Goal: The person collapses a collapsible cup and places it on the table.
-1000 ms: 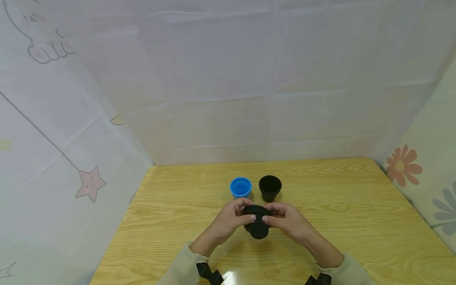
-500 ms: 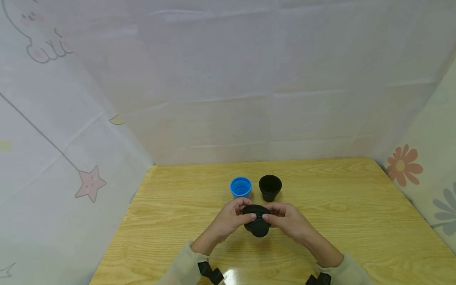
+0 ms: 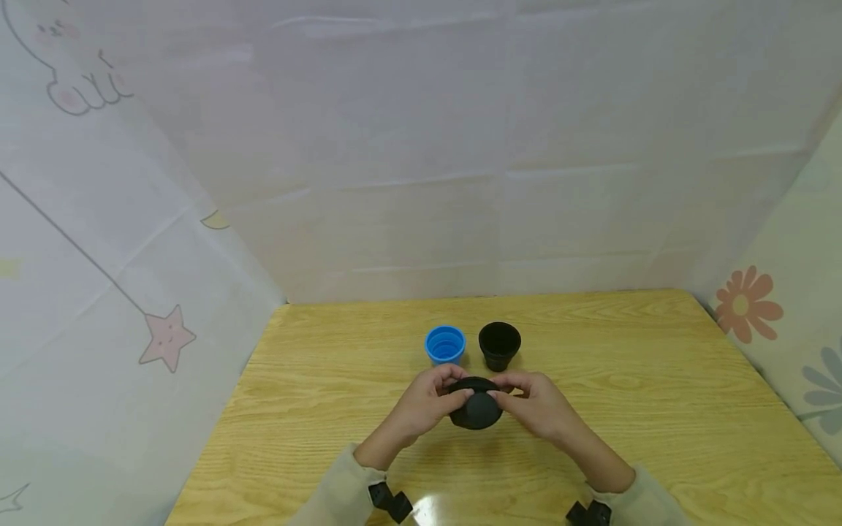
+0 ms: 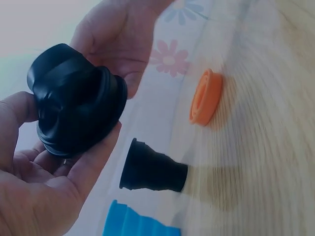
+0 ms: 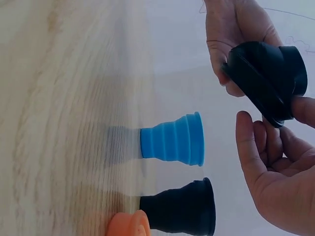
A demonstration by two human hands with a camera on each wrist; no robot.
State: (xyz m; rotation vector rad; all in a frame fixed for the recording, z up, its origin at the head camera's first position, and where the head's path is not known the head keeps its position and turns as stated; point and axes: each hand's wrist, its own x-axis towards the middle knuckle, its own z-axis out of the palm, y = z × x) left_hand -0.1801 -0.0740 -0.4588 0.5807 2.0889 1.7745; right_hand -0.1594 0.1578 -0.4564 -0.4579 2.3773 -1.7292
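Observation:
In the head view, a black collapsible cup [image 3: 480,411] is held above the table between both hands, its base turned toward me. My left hand [image 3: 424,402] pinches its left side, thumb on the near face and fingers behind the rim. On the opposite side my right hand [image 3: 536,408] grips it the same way. The left wrist view shows the held cup [image 4: 74,101] with its wall dented and folded. Beyond the hands stand a blue collapsible cup [image 3: 445,345] and another black cup [image 3: 499,345], both upright and extended, side by side.
An orange collapsed cup [image 4: 206,97] lies on the table in the left wrist view; the head view hides it. The wooden table [image 3: 316,387] ends at a pale cloth backdrop [image 3: 408,219], with patterned cloth [image 3: 131,292] at the left too.
Both hands keep their hold. The black cup's base has shifted upward toward the thumbs, and the cup looks shorter than a second ago. The standing cups have not moved.

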